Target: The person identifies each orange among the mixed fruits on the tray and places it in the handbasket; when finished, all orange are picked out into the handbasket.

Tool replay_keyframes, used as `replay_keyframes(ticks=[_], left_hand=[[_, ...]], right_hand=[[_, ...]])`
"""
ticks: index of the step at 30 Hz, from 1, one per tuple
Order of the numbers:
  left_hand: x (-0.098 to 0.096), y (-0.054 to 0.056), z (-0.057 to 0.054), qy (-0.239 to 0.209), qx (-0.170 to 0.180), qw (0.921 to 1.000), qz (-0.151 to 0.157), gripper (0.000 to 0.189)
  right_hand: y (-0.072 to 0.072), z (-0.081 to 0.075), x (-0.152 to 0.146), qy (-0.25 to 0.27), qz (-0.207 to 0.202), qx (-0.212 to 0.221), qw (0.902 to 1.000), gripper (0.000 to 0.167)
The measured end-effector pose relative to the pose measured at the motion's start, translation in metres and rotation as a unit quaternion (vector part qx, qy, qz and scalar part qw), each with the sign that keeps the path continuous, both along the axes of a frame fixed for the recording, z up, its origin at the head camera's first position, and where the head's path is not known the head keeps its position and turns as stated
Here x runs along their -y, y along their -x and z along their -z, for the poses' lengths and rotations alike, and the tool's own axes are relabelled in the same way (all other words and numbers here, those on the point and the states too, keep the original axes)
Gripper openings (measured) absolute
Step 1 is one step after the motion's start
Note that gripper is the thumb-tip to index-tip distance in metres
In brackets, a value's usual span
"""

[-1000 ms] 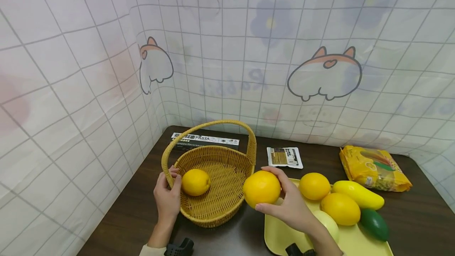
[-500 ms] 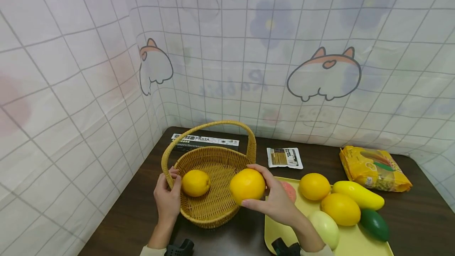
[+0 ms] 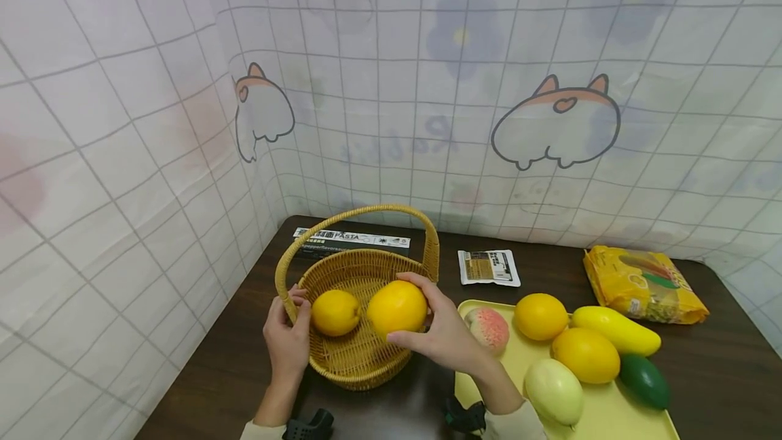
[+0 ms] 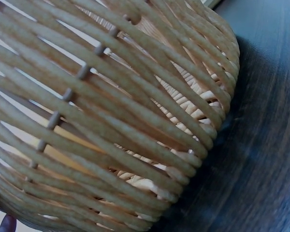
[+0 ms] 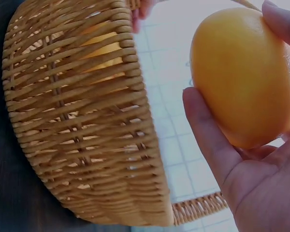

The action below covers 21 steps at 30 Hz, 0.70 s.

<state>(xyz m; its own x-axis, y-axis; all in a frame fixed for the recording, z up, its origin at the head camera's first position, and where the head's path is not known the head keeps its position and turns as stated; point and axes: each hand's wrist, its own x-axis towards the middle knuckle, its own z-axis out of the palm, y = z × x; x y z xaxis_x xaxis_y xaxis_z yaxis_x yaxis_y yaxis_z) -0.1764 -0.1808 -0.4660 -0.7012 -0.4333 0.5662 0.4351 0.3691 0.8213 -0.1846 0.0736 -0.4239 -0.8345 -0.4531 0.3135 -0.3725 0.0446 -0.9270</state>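
In the head view a wicker basket (image 3: 366, 352) with a tall arched handle stands on the dark table. My left hand (image 3: 288, 338) grips its left rim at the foot of the handle. One yellow lemon (image 3: 336, 313) lies inside, toward the left. My right hand (image 3: 449, 331) holds a second, plump yellow lemon (image 3: 397, 309) between thumb and fingers, over the basket's right side. From the right wrist, this lemon (image 5: 244, 77) appears above the rim, beside the woven wall (image 5: 82, 125). Close weave (image 4: 111, 106) fills the left wrist view, where only fingertips show at a corner.
Right of the basket, a yellow tray (image 3: 489, 399) bears a pink peach (image 3: 489, 330), several yellow fruits, a pale green fruit (image 3: 554, 391) and a dark green one (image 3: 644, 381). Behind stand a pasta box (image 3: 354, 241), a small sachet (image 3: 489, 268) and a yellow bag (image 3: 644, 285).
My right hand has carried the lemon leftward from the tray's edge to over the basket, uncovering the peach. The left hand keeps its grip on the rim.
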Motion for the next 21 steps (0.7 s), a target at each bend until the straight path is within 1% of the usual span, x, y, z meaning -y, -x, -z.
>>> replay_keyframes(ticks=[3,6,10,13,16,21], left_hand=[[0.000,0.000,0.000,-0.002,0.002,1.0000,0.000,0.006],[0.000,0.000,-0.001,-0.003,0.003,1.0000,0.001,0.006],[0.001,-0.001,-0.002,-0.006,0.002,1.0000,0.000,0.006],[0.002,0.000,-0.001,-0.006,0.001,1.0000,-0.001,0.005],[0.005,0.005,0.008,-0.005,0.001,1.0000,-0.002,0.005],[0.012,0.016,0.027,-0.009,-0.001,0.9999,-0.004,0.006]], right_hand=[[0.001,0.002,0.005,-0.026,0.004,-0.016,0.9995,0.078],[0.002,0.005,0.010,-0.034,-0.003,-0.018,0.9993,0.077],[0.002,0.010,0.015,-0.019,-0.024,0.002,0.9995,0.075],[0.002,0.015,0.018,-0.009,-0.031,0.015,0.9994,0.075],[0.002,0.020,0.022,-0.015,-0.022,0.011,0.9996,0.075],[0.001,0.027,0.029,-0.050,0.007,-0.020,0.9985,0.077]])
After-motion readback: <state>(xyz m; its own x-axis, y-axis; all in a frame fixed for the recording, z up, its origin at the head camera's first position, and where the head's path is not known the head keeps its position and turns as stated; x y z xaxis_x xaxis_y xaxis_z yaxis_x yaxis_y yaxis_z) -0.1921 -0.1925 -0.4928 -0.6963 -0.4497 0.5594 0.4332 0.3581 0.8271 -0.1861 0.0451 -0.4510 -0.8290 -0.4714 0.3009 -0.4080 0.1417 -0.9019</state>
